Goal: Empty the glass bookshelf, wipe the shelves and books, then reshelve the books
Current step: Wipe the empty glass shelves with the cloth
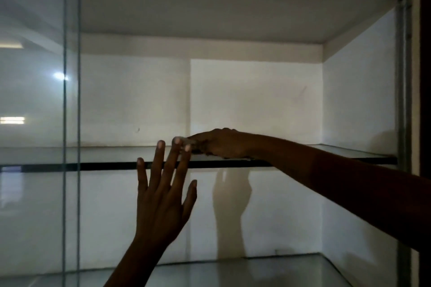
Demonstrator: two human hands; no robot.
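The glass bookshelf holds no books in this view. My right hand (219,144) reaches in from the right and lies on the upper glass shelf (349,155), knuckles up, its fingers curled over a small dark cloth (200,150) pressed against the glass. The cloth is mostly hidden under the hand. My left hand (163,191) is raised in front of the shelf's dark front edge (105,166), fingers straight and spread, holding nothing. Its fingertips overlap the right hand's fingertips in the view.
A sliding glass door panel (70,112) covers the left part of the cabinet and reflects room lights. The lower glass shelf (256,270) is bare. White back wall (256,100) and right side wall (359,100) enclose the compartment.
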